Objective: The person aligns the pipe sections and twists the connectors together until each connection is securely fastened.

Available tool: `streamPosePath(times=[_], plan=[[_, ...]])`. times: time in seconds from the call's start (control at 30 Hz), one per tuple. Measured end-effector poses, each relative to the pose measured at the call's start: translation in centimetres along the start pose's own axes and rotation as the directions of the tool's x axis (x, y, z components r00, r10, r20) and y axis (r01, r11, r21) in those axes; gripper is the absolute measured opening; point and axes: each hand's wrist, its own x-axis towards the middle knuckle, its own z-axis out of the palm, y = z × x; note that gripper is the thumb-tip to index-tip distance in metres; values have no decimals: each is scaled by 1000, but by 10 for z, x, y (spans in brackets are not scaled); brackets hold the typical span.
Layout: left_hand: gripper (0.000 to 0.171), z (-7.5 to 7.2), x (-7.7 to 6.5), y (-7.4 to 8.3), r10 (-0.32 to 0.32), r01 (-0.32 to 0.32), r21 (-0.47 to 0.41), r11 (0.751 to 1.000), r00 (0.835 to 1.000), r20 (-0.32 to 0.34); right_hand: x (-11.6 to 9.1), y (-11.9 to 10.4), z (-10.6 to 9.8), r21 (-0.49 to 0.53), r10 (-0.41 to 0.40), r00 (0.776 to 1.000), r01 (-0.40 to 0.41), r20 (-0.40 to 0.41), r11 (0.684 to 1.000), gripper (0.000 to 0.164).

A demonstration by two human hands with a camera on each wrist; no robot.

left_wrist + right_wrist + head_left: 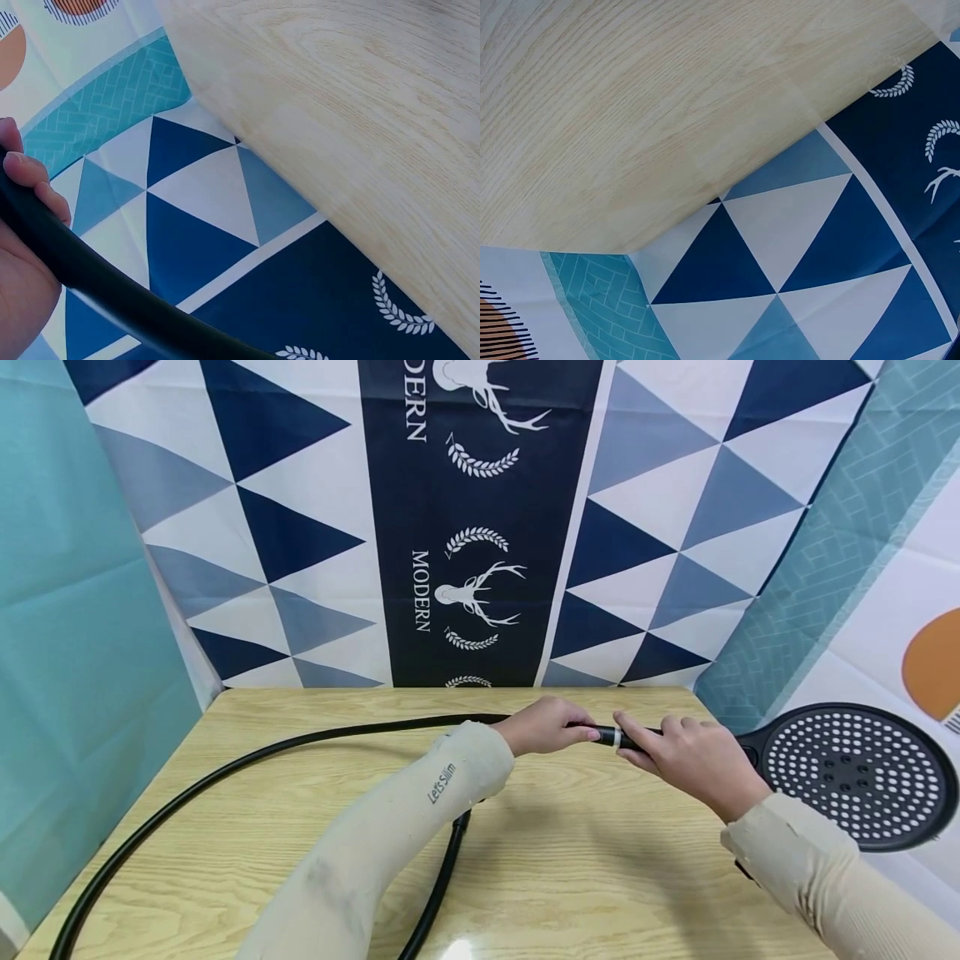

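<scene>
My right hand grips the handle of a black shower head, whose round, perforated face points up to the right. In the head view my left hand holds the end of a black shower hose against the handle's lower end, by a pale ring. Up close in the left wrist view, the left fingers curl round the black hose. The right wrist view shows neither the right hand nor the shower head clearly.
Below both hands lies a wood-grain table. The hose arcs over its left side, and another black length runs from under the left forearm to the front. Patterned cloth hangs behind the table, teal cloth at left.
</scene>
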Motion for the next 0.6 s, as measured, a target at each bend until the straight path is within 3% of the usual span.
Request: streamPosePath(times=[0.33,0.6], plan=[[23,-1,-1,-2,50,-50,11,999,999,-1,-1,0,1,-6,-6,1000,6,-28,1000,60],[23,-1,0,1,12,-12,12,1000,1000,1,-3,0,1,-5,-17,998,17,-57,1000,63]])
